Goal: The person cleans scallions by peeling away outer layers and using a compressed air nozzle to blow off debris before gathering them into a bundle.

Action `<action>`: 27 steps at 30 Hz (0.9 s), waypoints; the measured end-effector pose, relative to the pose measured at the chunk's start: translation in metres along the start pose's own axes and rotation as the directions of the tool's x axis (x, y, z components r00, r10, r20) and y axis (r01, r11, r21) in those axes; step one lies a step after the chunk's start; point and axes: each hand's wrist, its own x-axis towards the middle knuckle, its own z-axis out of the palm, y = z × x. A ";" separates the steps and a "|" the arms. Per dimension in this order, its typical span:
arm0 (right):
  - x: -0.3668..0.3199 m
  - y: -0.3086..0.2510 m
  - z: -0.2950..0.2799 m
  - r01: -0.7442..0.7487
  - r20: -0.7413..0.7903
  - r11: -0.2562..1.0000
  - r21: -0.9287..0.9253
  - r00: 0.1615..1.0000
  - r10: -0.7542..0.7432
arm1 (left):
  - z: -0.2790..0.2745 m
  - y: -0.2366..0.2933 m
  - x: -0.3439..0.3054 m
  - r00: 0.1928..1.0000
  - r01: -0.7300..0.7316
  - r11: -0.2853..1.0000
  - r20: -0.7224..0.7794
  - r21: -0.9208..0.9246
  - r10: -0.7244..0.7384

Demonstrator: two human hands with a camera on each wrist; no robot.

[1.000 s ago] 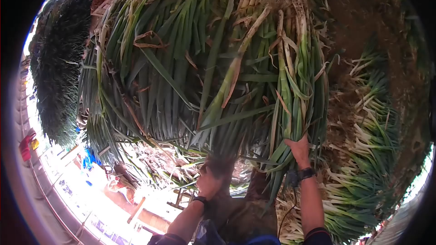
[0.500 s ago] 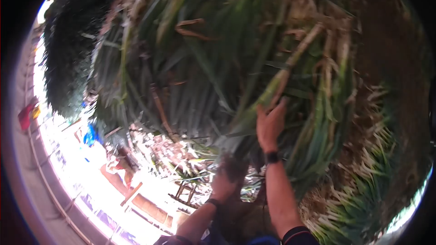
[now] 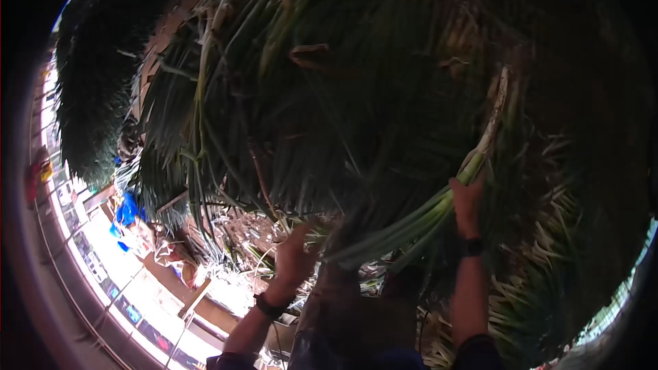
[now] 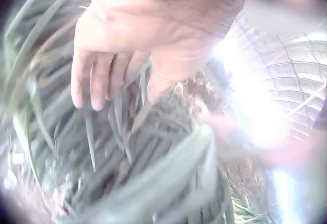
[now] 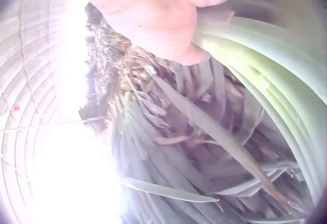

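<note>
My right hand (image 3: 467,209) grips a long green onion (image 3: 491,123) partway along; its pale end points up and its green leaves sweep down to the left. In the right wrist view, thumb and fingers of the hand (image 5: 158,14) close round the stalk, whose leaves (image 5: 273,81) arch to the right. My left hand (image 3: 293,260) is near the lower edge of the big onion pile (image 3: 288,123). The left wrist view shows that hand (image 4: 148,29) with its fingers loosely extended over the leaves (image 4: 92,142), holding nothing.
More onions (image 3: 548,253) lie in a row at the right. A dark green heap (image 3: 96,96) stands at the far left. Blue material (image 3: 127,212) and boards are at the lower left, and a person in red (image 3: 34,175) is at the left edge.
My right hand has left the right side of the pile, crossed to the single onion, taken hold of it and swung it rightward. My left hand has shifted left, away from the leaf tips.
</note>
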 end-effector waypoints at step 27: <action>-0.130 0.022 -0.141 -0.131 0.276 0.991 -0.005 0.953 0.127 | -0.137 0.039 0.202 0.964 -0.039 0.825 -0.198 0.564 0.180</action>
